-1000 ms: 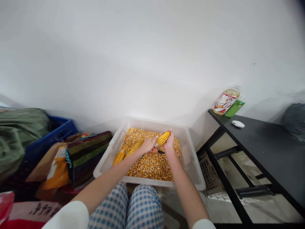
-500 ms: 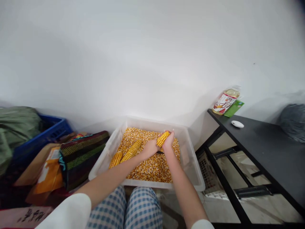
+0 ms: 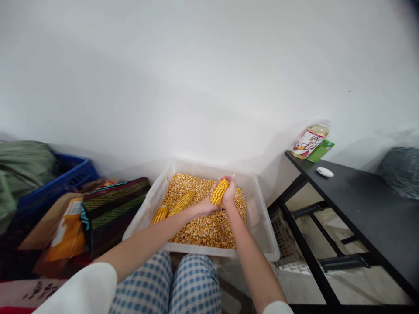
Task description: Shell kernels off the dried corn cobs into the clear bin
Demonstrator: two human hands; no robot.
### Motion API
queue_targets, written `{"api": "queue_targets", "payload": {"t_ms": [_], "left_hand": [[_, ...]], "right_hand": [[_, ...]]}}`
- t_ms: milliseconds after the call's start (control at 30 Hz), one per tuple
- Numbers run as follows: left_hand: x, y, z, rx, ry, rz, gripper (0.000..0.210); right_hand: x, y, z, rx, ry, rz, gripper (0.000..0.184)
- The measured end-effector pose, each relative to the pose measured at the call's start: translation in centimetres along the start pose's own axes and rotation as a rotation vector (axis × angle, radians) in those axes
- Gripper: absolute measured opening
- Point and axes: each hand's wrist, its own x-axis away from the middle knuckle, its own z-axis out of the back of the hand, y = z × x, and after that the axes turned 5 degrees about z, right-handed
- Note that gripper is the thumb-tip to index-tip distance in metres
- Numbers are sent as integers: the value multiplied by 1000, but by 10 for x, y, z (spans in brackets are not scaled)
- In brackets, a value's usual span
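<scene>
Both my hands grip one yellow corn cob (image 3: pixel 219 192) above the loose kernels. My left hand (image 3: pixel 206 206) is closed around its lower left side, its fingers partly hidden behind the cob. Along the right side, my right hand (image 3: pixel 229 192) wraps the cob with fingertips showing at its top. Corn kernels (image 3: pixel 203 233) cover the bottom of a translucent white plastic bin (image 3: pixel 262 218). Two more cobs lie on the kernels at the left: a longer cob (image 3: pixel 182 202) and a shorter cob (image 3: pixel 160 214) beside it.
Left of the bin lie a striped mesh bag (image 3: pixel 114 209), an orange packet (image 3: pixel 70 235) and a blue crate (image 3: pixel 70 176) with a green bag (image 3: pixel 24 170). At right, a black table (image 3: pixel 360 196) holds a bottle (image 3: pixel 309 140), a green box (image 3: pixel 321 151) and a white oval object (image 3: pixel 325 172).
The held cob has turned more upright and moved slightly left. My left hand has shifted lower beneath it. The dark object seen below my hands earlier is no longer visible.
</scene>
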Motion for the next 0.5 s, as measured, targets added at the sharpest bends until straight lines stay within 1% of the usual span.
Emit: {"api": "queue_targets", "payload": {"t_ms": [67, 133, 200, 267, 300, 333, 400, 500], "left_hand": [[4, 1, 2, 30, -107, 124, 23], [7, 2, 4, 85, -239, 237, 30], [8, 4, 7, 156, -381, 333, 35], [6, 5, 11, 213, -487, 392, 35], [5, 6, 14, 229, -520, 401, 34], [3, 6, 17, 240, -542, 396, 35], [-2, 6, 23, 272, -562, 355, 37], [-7, 7, 32, 342, -518, 282, 38]], "right_hand": [[2, -3, 0, 22, -4, 2, 52], [2, -4, 2, 69, 19, 21, 52], [1, -1, 5, 129, 95, 83, 50], [-2, 4, 8, 177, 179, 131, 49], [-4, 8, 9, 185, 188, 119, 50], [-7, 12, 10, 182, 164, 77, 51], [-12, 19, 12, 158, 64, -45, 53], [-17, 23, 16, 152, -48, -146, 50]]}}
